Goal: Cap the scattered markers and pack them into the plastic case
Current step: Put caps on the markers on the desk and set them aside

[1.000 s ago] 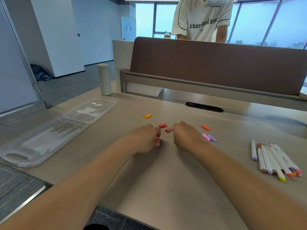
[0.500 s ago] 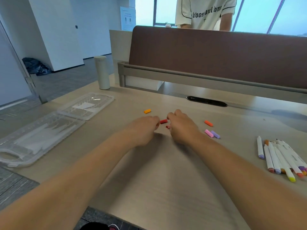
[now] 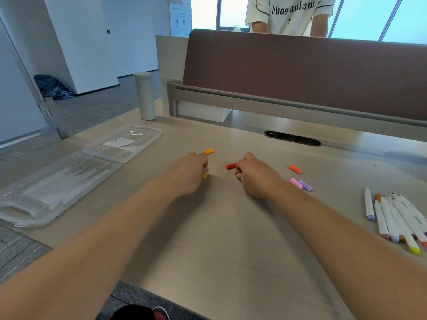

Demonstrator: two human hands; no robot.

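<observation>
Head view: the left hand (image 3: 189, 174) is curled round a yellow cap (image 3: 204, 176), and the orange cap (image 3: 209, 151) lies just off its fingertips at 1 o'clock. The right hand (image 3: 251, 175), also curled, touches the red cap (image 3: 230, 166) at its 10 o'clock; the cap's long axis runs 9-to-3, and I cannot tell whether it is gripped. On the table (image 3: 231, 239) the markers (image 3: 392, 218) lie well off at 4 o'clock, nearer the right hand, and the plastic case (image 3: 57, 181) at 9

Left hand (image 3: 189, 173): bare.
Right hand (image 3: 255, 177): bare.
Left forearm (image 3: 104, 229): uncovered to frame edge.
Right forearm (image 3: 335, 227): uncovered to frame edge.
Footwear: dark rounded shoe (image 3: 136, 313) with red patch, at bottom frame edge.
</observation>
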